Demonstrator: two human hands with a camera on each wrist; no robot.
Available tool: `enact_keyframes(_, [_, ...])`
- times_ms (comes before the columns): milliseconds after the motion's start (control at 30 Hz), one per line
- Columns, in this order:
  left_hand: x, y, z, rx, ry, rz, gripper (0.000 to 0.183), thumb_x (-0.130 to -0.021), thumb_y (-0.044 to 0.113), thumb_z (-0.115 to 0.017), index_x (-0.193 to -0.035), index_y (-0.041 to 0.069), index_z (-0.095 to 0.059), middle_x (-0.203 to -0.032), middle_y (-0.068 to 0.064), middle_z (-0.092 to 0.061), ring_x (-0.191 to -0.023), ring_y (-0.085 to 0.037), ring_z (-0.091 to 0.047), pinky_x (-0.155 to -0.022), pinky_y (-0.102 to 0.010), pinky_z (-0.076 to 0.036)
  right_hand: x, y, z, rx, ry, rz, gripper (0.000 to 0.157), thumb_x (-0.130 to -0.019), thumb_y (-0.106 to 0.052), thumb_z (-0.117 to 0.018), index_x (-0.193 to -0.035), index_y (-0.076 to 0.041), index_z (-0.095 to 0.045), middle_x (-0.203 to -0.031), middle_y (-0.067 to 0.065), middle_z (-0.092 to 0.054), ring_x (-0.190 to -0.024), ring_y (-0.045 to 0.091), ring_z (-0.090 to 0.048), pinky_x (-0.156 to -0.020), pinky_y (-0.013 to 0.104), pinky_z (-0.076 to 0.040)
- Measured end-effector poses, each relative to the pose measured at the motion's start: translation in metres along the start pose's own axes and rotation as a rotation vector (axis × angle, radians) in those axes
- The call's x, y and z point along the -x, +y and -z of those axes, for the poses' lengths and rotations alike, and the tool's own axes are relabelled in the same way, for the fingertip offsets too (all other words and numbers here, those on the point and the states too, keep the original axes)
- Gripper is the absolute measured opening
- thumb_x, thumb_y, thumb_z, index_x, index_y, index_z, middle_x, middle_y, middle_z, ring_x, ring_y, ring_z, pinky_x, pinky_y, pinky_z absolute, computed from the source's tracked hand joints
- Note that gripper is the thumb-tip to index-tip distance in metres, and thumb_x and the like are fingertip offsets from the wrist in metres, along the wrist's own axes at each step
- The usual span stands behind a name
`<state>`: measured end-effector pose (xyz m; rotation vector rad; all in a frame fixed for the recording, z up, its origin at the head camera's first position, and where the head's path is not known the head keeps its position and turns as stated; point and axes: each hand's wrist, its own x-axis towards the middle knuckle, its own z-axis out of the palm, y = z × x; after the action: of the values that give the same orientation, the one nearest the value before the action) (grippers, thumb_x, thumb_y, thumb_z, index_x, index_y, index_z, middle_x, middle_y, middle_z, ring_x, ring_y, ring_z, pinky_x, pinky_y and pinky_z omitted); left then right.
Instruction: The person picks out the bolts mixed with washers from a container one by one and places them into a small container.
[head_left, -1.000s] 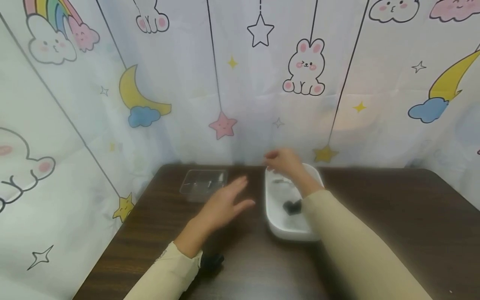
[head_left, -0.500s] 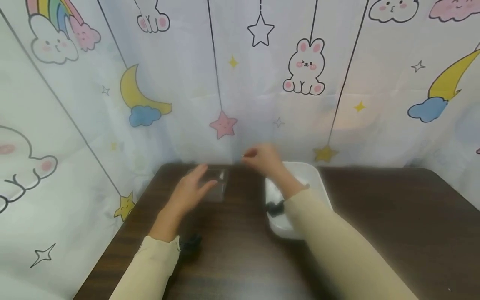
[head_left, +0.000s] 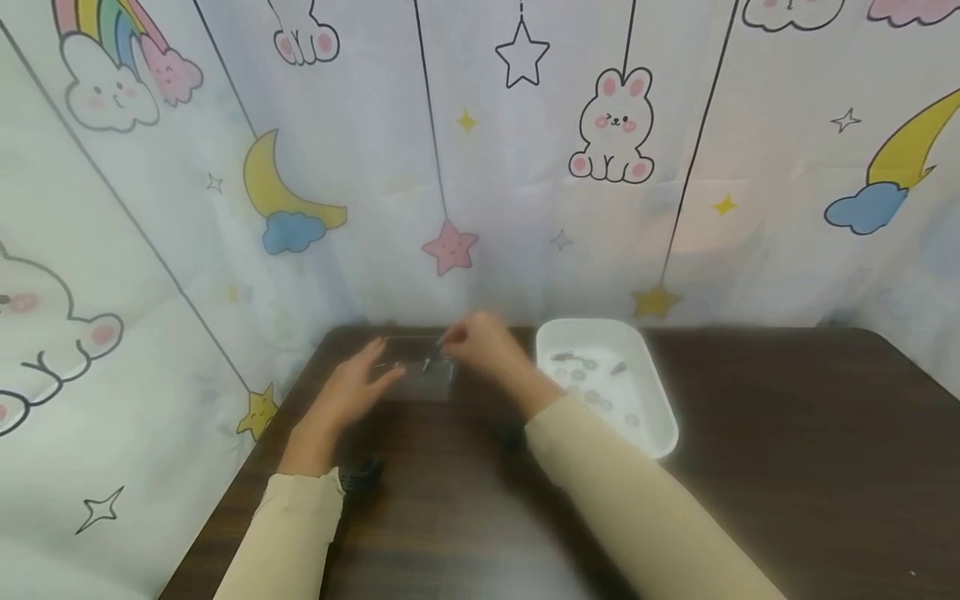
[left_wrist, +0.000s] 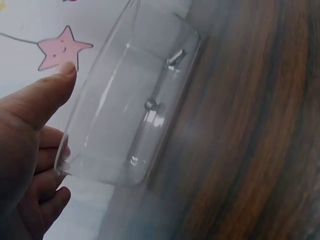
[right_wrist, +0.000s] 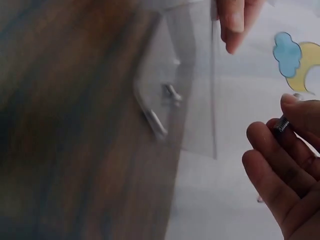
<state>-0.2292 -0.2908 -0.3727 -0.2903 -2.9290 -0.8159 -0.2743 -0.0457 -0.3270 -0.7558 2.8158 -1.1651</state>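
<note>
My right hand (head_left: 486, 346) pinches a small threaded metal bolt (right_wrist: 282, 123) between thumb and fingertips, over the right side of a clear plastic box (left_wrist: 112, 120). Inside the box lie two small metal pieces: a bolt (left_wrist: 176, 56) and another piece with a rounded end (left_wrist: 151, 104) towards me. My left hand (head_left: 345, 396) stands at the left end of the box, thumb and fingers spread. In the left wrist view its fingertips are right at the box's rim, partly seen through the plastic.
A white tray (head_left: 670, 417) to the right holds several pale round discs (head_left: 592, 397) and a few dark metal pieces (head_left: 618, 367). Both stand near the back of a dark wooden table (head_left: 787, 467), in front of a patterned curtain (head_left: 360, 150).
My right hand has moved left from over the white tray to the clear box, carrying the bolt. My left hand has shifted left and back to the end of the box.
</note>
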Motion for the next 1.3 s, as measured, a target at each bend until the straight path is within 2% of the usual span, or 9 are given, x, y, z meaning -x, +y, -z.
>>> enact_keyframes(233, [0.000,-0.007,-0.002,0.024,-0.035,0.018,0.080,-0.096,0.056,-0.053,-0.154,0.006,-0.031,-0.161,-0.015,-0.026,-0.146,-0.039,-0.028,-0.118,-0.058,-0.024,0.000,0.000,-0.020,0.044,-0.071,0.040,0.010,-0.089,-0.011,-0.071,-0.098,-0.008,-0.075,-0.095,0.004,-0.073,-0.083,0.015,-0.067,-0.074,0.027,-0.058])
enact_keyframes(467, [-0.002,-0.008,-0.005,0.025,-0.018,0.008,0.080,-0.095,0.055,-0.056,-0.153,0.005,-0.033,-0.161,-0.016,-0.027,-0.145,-0.039,-0.030,-0.118,-0.057,-0.025,-0.001,-0.001,-0.029,0.187,-0.067,0.116,0.011,-0.090,-0.009,-0.070,-0.100,-0.008,-0.075,-0.102,0.006,-0.074,-0.094,0.020,-0.068,-0.085,0.031,-0.058])
enact_keyframes(633, [-0.002,-0.008,-0.007,0.038,-0.024,0.024,0.079,-0.095,0.054,-0.057,-0.154,0.007,-0.032,-0.161,-0.014,-0.027,-0.146,-0.038,-0.029,-0.119,-0.057,-0.025,-0.002,-0.002,-0.035,0.259,-0.087,0.170,0.012,-0.090,-0.011,-0.070,-0.100,-0.010,-0.075,-0.103,0.006,-0.074,-0.098,0.020,-0.067,-0.088,0.031,-0.057])
enact_keyframes(967, [0.000,-0.008,-0.005,0.069,-0.038,0.063,0.082,-0.094,0.057,-0.057,-0.156,0.011,-0.029,-0.162,-0.010,-0.025,-0.147,-0.036,-0.026,-0.119,-0.057,-0.023,-0.002,-0.007,-0.040,0.331,-0.139,0.155,0.011,-0.091,-0.014,-0.069,-0.098,-0.012,-0.076,-0.100,0.003,-0.074,-0.097,0.020,-0.067,-0.089,0.031,-0.056])
enact_keyframes(1300, [0.002,-0.017,-0.005,0.109,-0.031,0.063,0.085,-0.091,0.061,-0.059,-0.156,0.015,-0.029,-0.161,-0.008,-0.028,-0.147,-0.035,-0.028,-0.119,-0.056,-0.025,-0.001,-0.006,-0.047,0.347,-0.117,0.176,0.011,-0.092,-0.014,-0.068,-0.099,-0.012,-0.076,-0.099,0.003,-0.076,-0.095,0.019,-0.070,-0.088,0.030,-0.057])
